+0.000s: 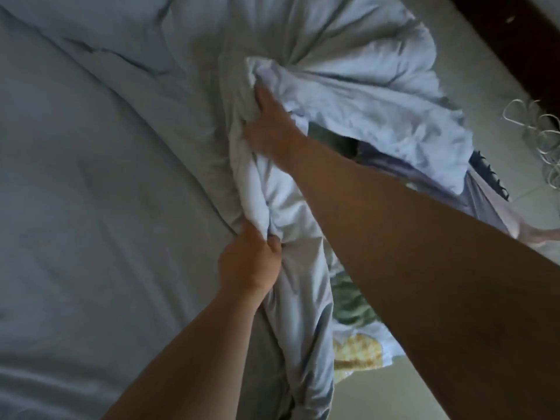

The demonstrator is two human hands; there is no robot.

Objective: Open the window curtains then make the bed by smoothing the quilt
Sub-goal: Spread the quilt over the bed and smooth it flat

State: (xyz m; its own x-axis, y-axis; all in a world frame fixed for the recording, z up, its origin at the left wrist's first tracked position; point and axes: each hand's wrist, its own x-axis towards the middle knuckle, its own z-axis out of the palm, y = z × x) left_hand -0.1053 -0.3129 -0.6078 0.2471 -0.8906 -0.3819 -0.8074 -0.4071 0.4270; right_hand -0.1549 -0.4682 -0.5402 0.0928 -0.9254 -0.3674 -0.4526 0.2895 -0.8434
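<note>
A pale blue quilt (348,86) lies bunched in thick folds along the bed's right edge, with part of it hanging over the side. My left hand (248,262) grips a fold of the quilt near the middle of the frame. Farther up, my right hand (269,125) holds another bunched fold, its fingers dug into the cloth. The bed (91,192) spreads out to the left under a smooth blue sheet with a few long creases. No curtains or window are in view.
Pale tiled floor (491,65) runs along the right of the bed. A tangle of white cable (542,128) lies on it at the far right. Dark furniture (521,37) fills the top right corner. My leg and foot show below the hanging quilt.
</note>
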